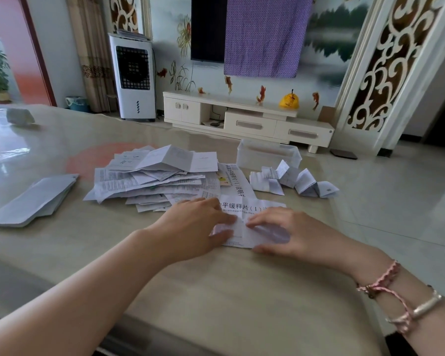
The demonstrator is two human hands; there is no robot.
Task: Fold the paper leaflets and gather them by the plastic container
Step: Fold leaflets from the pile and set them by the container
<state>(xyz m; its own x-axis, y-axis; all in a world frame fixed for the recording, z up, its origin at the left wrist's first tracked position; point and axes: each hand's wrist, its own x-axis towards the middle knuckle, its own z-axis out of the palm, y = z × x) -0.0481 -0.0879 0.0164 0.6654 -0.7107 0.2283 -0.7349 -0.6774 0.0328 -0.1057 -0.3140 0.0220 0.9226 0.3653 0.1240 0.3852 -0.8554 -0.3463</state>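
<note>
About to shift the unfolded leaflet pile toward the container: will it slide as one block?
Probably not. The leaflet pile is loose, fanned sheets at mixed angles, so it would likely shear apart. The creased sheets look thin and floppy, and the glossy table may let single sheets skid.

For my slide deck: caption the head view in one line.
Both hands press a leaflet flat on the table, between an unfolded pile and folded leaflets beside the plastic container.

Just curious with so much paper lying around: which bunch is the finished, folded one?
The small folded leaflets right in front of the plastic container. They are creased into compact tented shapes, whereas the big pile to their left lies open and flat.
</note>
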